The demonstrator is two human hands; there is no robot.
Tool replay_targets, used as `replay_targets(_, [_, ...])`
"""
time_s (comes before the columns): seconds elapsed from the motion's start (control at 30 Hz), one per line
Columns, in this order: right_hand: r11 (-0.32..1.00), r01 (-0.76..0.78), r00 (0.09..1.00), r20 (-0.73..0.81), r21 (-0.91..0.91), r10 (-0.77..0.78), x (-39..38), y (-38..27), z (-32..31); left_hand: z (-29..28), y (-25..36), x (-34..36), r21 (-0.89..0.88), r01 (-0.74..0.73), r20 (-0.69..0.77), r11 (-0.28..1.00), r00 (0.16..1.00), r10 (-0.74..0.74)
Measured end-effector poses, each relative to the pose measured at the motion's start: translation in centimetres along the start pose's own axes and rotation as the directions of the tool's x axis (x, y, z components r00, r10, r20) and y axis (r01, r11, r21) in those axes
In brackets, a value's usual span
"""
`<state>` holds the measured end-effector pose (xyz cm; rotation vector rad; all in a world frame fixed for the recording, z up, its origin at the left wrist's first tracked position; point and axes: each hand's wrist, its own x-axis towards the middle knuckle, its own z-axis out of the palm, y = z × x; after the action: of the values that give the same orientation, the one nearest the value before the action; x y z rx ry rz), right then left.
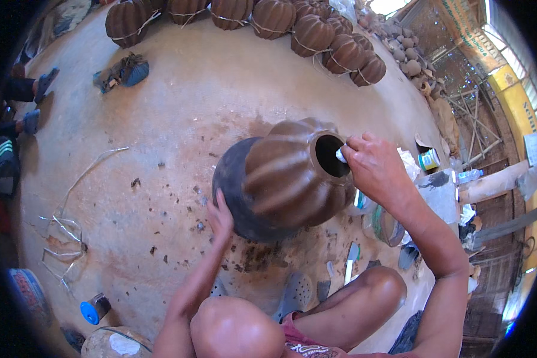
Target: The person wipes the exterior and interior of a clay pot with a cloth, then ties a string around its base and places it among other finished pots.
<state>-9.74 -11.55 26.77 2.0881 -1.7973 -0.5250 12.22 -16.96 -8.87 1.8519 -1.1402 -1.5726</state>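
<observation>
A brown, ribbed clay pot [280, 173] with a round dark mouth sits tilted in a black rounded bowl-shaped base [232, 179] in front of me. My left hand [222, 216] lies against the near left side of the black base, its fingers stretched out along the wall. At the right edge of the pot's mouth, my right hand [373, 164] is closed with the fingers pinched together. A small white wad [340, 155], like cloth or plastic, pokes out from those fingers and touches the rim.
Several ribbed pots bound with strips [274, 18] line the far side. A white-handled knife [351, 262], a round tub [383, 227] and a tin can [428, 159] are at right. Pale strips [71, 238] and a blue-lidded jar [95, 309] lie left. Another person's feet [33, 121] are far left.
</observation>
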Motion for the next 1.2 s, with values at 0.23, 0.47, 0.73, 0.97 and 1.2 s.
replay_targets(0.23, [1.000, -0.028, 0.999, 0.015, -0.003, 0.029, 1.2, 0.3, -0.1, 0.3, -9.0, -12.7, 0.008, 0.466, 0.812, 0.885, 0.513, -0.278])
replay_targets(0.47, [0.999, -0.032, 0.999, -0.015, -0.003, 0.032, 1.0, -0.7, -0.1, -2.0, -1.3, 0.8, -0.401, -0.012, 0.180, 0.916, 0.979, 0.092])
replay_targets(0.73, [0.997, -0.071, 0.996, 0.051, -0.011, 0.071, 0.0, -1.1, -0.8, 1.0, -9.8, -12.4, 0.263, 0.480, 0.917, 0.837, 0.145, -0.372])
replay_targets(0.97, [0.995, -0.097, 0.995, -0.010, 0.018, 0.097, 0.4, -0.4, -0.1, -1.0, -2.8, -2.8, -0.416, -0.087, 0.089, 0.905, 0.987, 0.136])
replay_targets(1.2, [0.984, -0.168, 0.981, 0.108, 0.053, 0.162, 1.2, -1.4, -1.6, 1.7, -9.5, -12.1, 0.284, 0.536, 0.929, 0.795, 0.052, -0.367])
